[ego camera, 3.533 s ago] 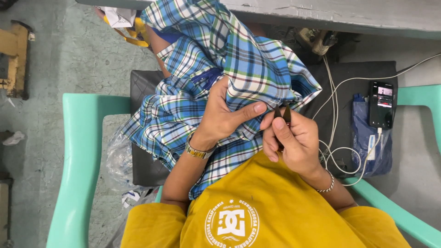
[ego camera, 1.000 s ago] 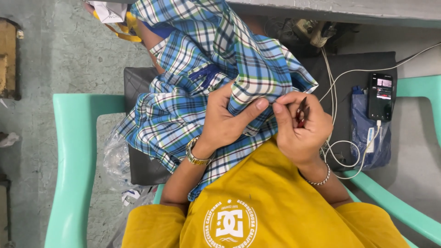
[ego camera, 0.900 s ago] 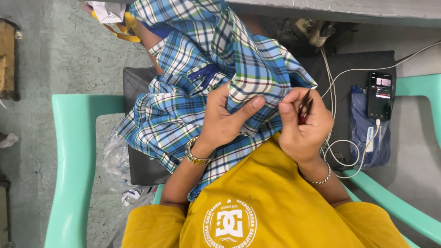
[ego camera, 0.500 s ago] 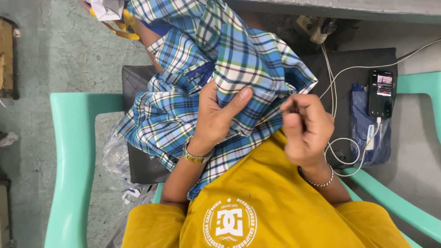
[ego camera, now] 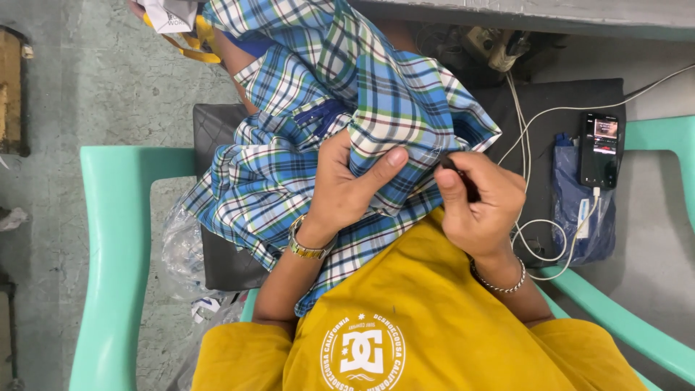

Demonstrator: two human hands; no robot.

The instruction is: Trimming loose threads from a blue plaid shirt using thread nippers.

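Observation:
A blue, white and green plaid garment point(ego camera: 311, 137) lies bunched across my lap. My left hand point(ego camera: 347, 188) grips a fold of it, thumb pressed on top of the cloth, a gold watch on the wrist. My right hand point(ego camera: 481, 203) is closed around a small dark tool point(ego camera: 463, 181), its tip at the fold's edge just right of my left thumb. What kind of tool it is cannot be made out. A silver bracelet sits on the right wrist. My yellow shirt point(ego camera: 427, 326) fills the bottom of the view.
I sit in a mint green plastic chair point(ego camera: 116, 239). A black pad point(ego camera: 557, 108) at the right carries a smartphone point(ego camera: 599, 148) with a lit screen, white cables point(ego camera: 539, 239) and a blue pouch point(ego camera: 568, 188). Clear plastic bags point(ego camera: 181, 246) lie at the left on the concrete floor.
My right hand has moved left from beside the cloth and brought the dark tool down onto the fold. My left hand has regripped the plaid cloth, thumb now on top.

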